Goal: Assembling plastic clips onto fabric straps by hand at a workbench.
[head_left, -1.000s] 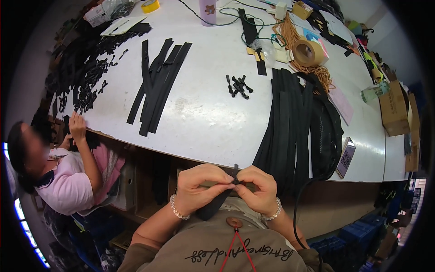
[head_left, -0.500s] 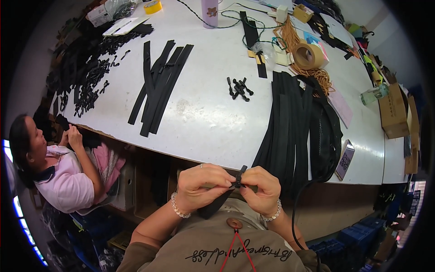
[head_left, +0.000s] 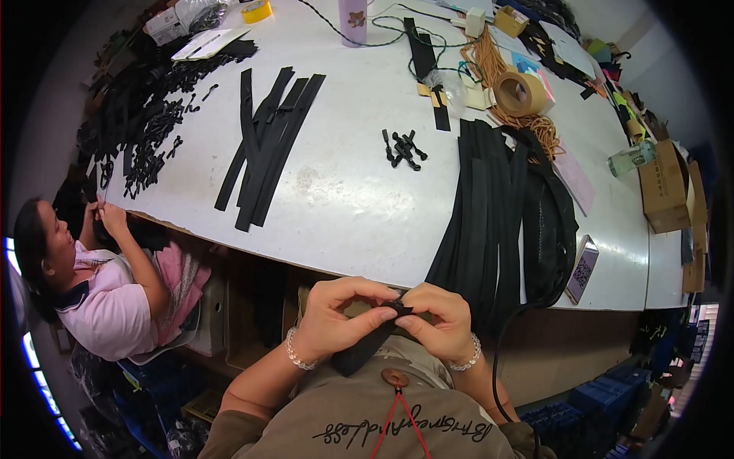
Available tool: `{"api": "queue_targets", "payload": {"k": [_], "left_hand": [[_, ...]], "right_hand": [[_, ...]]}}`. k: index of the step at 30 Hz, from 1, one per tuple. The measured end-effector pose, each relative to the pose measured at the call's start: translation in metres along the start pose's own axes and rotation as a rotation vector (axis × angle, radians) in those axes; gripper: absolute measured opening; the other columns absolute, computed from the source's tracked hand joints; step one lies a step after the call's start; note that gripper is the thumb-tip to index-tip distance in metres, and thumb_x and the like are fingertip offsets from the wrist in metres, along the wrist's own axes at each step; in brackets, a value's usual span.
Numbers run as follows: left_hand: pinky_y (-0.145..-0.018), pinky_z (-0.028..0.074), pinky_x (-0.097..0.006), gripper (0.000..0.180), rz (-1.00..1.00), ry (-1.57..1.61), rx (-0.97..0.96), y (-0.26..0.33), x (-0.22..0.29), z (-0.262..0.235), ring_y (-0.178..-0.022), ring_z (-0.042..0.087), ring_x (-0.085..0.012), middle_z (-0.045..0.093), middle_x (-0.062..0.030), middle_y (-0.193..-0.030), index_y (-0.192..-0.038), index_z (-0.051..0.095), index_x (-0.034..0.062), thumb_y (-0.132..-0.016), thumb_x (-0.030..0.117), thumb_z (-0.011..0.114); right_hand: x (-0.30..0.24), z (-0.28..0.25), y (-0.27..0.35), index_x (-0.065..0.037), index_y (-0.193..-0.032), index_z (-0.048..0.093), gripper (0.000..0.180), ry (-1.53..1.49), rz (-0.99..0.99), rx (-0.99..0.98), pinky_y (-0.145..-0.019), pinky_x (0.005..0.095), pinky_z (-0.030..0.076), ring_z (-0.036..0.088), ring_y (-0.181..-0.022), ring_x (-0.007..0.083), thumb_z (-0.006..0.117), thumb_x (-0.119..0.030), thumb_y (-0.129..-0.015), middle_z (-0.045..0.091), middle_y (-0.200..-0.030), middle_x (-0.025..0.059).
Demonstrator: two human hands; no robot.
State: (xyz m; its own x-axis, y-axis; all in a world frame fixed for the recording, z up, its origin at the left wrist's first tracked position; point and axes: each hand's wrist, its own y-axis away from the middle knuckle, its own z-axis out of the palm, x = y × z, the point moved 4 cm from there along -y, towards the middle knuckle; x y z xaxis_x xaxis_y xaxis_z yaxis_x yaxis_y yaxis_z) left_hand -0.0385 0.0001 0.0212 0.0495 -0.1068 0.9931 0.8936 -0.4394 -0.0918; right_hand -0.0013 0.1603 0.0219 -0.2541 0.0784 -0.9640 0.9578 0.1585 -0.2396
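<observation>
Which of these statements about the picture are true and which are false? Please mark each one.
1. Both hands pinch one black strip below the table edge. True.
2. The left hand rests flat on the white table. False: it holds the strip, off the table.
3. A small heap of black clips lies on the table. True.
4. The roll of brown tape is in the right hand. False: it lies on the table.

The person is wearing an olive-brown top with dark script lettering running across the chest; a red cord is hanging down its middle below a round brown button; the left hand (head_left: 336,321) and right hand (head_left: 440,325) are each wearing 1 pale beaded bracelet at the wrist.
</observation>
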Motion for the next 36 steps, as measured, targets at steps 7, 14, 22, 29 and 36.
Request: {"api": "queue_targets", "payload": {"k": [7, 14, 22, 29, 36], "left_hand": [[-0.072, 0.049, -0.023, 0.021, -0.174, 0.218, -0.046, 0.0, -0.011, 0.008, -0.081, 0.06, -0.0113, 0.064, -0.0088, -0.089, -0.099, 0.062, -0.0041, -0.078, -0.004, 0.063], [-0.07, 0.049, -0.022, 0.019, -0.293, 0.315, 0.004, -0.002, -0.013, 0.009, -0.079, 0.059, -0.0087, 0.063, -0.007, -0.089, -0.099, 0.062, -0.0037, -0.081, -0.003, 0.061], [-0.067, 0.048, -0.022, 0.018, -0.095, 0.124, 0.021, -0.004, -0.008, 0.008, -0.074, 0.06, -0.0114, 0.064, -0.0098, -0.085, -0.093, 0.065, -0.0027, -0.075, -0.007, 0.065], [-0.062, 0.05, -0.026, 0.014, 0.145, -0.028, 0.024, 0.0, -0.007, 0.001, -0.071, 0.062, -0.0161, 0.064, -0.0122, -0.08, -0.081, 0.066, -0.0023, -0.069, -0.009, 0.068], [-0.069, 0.049, -0.023, 0.012, -0.088, 0.068, 0.055, 0.021, -0.032, 0.004, -0.076, 0.061, -0.0116, 0.065, -0.0075, -0.084, -0.087, 0.063, -0.0019, -0.076, -0.006, 0.064]], "right_hand": [[0.007, 0.003, 0.003, 0.003, -0.079, 0.057, 0.006, -0.116, 0.133, 0.03, -0.057, 0.0246, 0.042, 0.053, -0.063, 0.0151, 0.062, -0.001, -0.079, 0.057, -0.073, 0.0085], [0.012, 0.004, 0.001, 0.004, -0.076, 0.058, 0.005, -0.077, 0.215, 0.024, -0.052, 0.0186, 0.038, 0.05, -0.06, 0.0071, 0.059, 0.001, -0.08, 0.056, -0.074, 0.0057], [0.005, -0.001, 0.0, 0.002, -0.079, 0.06, 0.005, 0.004, 0.065, 0.164, -0.052, 0.0221, 0.041, 0.052, -0.058, 0.0111, 0.064, 0.002, -0.075, 0.058, -0.072, 0.0062], [-0.005, 0.002, 0.0, 0.002, -0.08, 0.06, 0.007, 0.122, -0.132, 0.146, -0.056, 0.0236, 0.042, 0.053, -0.062, 0.0164, 0.064, 0.001, -0.074, 0.058, -0.074, 0.0095], [0.015, 0.013, 0.019, 0.001, -0.083, 0.059, 0.005, 0.099, -0.038, 0.115, -0.049, 0.022, 0.04, 0.051, -0.056, 0.0116, 0.062, -0.001, -0.079, 0.058, -0.071, 0.0053]]}}
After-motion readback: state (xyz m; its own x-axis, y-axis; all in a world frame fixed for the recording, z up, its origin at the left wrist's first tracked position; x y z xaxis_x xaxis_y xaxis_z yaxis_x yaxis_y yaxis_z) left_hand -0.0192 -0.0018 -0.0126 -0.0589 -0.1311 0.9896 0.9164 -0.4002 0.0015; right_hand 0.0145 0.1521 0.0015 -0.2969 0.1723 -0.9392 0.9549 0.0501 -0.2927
